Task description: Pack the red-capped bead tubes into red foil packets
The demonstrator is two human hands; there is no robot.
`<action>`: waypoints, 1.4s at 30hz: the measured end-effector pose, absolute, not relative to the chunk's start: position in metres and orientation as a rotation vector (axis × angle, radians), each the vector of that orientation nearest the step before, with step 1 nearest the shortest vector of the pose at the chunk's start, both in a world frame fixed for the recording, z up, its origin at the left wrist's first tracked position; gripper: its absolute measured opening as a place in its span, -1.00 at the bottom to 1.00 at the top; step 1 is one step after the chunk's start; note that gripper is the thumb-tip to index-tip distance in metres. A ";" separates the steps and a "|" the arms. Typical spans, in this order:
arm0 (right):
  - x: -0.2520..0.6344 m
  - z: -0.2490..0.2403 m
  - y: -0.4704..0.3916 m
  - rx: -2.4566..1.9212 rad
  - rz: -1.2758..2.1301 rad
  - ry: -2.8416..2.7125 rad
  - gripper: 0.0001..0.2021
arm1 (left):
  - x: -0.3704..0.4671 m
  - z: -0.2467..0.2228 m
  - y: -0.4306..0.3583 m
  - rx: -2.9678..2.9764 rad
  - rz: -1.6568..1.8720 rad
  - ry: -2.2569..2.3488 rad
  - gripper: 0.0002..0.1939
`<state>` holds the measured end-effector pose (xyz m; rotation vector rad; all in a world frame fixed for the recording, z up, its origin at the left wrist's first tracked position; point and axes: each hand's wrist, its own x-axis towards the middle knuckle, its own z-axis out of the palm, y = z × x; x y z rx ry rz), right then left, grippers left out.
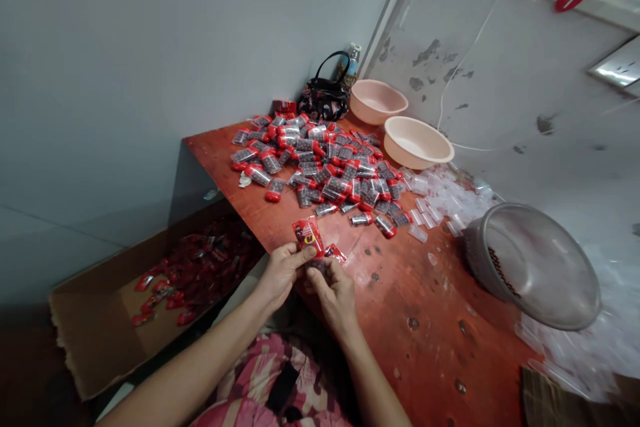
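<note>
My left hand (283,272) is closed on a small red printed plastic packet (306,230), thumb laid across its face. At the lower end of the packet, my right hand (337,292) pinches a dark part, perhaps a filled container inside it; the fingers partly hide this. A second red printed piece (336,253) shows just beyond my right fingers, and I cannot tell whether they touch it. Farther back on the table lies a large pile of small clear containers (337,187) with red caps and dark contents.
The red table (400,280) carries two pink basins (419,141), a black handbag (324,100), a bottle (353,60) and loose clear plastic containers (440,197). A grey bowl (475,253) with small brown pellets stands right. Low on the left, a cardboard box (100,327) holds red packets.
</note>
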<state>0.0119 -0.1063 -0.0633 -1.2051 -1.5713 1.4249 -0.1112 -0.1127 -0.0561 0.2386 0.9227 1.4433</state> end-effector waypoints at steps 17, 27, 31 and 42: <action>0.010 -0.064 -0.101 -1.059 1.746 -1.309 -0.80 | -0.117 -0.057 -0.115 0.481 1.300 1.005 -0.81; 0.010 -0.071 -0.102 -1.104 1.691 -1.300 -0.83 | -0.111 -0.067 -0.117 0.423 1.345 1.098 -0.81; 0.008 -0.072 -0.106 -0.973 1.895 -1.007 -0.76 | -0.114 -0.064 -0.115 0.373 1.413 1.107 -0.80; 0.008 -0.076 -0.110 -1.013 1.833 -0.828 -0.77 | -0.112 -0.057 -0.122 0.250 1.434 0.989 -0.78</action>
